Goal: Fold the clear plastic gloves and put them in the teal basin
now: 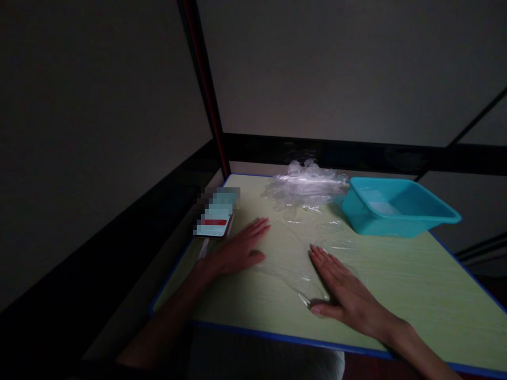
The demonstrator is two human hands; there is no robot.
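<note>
A thin clear disposable plastic glove (295, 264) lies spread on the pale green table, its outline hard to make out. My left hand (241, 248) rests at its left side, fingers stretched out and thumb apart. On the other side, my right hand (340, 287) lies flat with its fingers extended and its thumb near the glove's shiny lower edge. Neither hand grips anything. Beyond them sits a crumpled pile of clear plastic gloves (307, 184), its near part spreading toward the hands.
A turquoise plastic basin (390, 224) with something white inside stands at the back right. A phone (214, 221) with a lit, partly blurred screen lies at the left edge. The table (428, 301) has a blue rim and meets walls at the left and back.
</note>
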